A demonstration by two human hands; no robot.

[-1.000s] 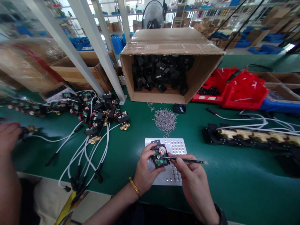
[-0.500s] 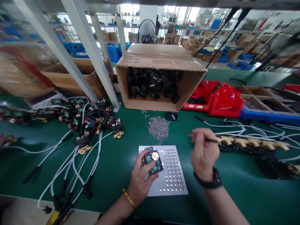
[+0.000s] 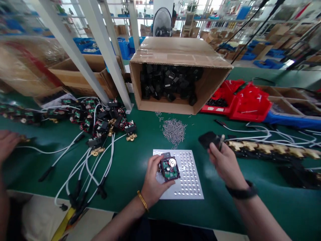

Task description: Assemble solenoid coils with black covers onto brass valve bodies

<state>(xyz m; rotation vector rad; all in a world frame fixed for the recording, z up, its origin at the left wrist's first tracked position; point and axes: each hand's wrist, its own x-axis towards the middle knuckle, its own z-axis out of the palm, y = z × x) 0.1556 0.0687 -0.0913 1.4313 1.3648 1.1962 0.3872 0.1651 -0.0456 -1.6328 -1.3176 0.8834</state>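
The left hand point(image 3: 152, 177) is gripping the open module point(image 3: 170, 168) on the perforated plate point(image 3: 190, 182) while the right hand point(image 3: 224, 162) is clutching a black cover point(image 3: 208, 139) and tool, best lowered squarely.

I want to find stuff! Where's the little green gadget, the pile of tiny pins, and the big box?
green gadget point(image 3: 170, 168), head view, on its circuit board.
pile of pins point(image 3: 174, 130), head view, middle of the heap.
cardboard box point(image 3: 178, 50), head view, on its top panel.

Carton point(image 3: 180, 50) behind pin pile point(image 3: 174, 129); perforated plate point(image 3: 187, 174) in front; cable heap point(image 3: 100, 124) left.
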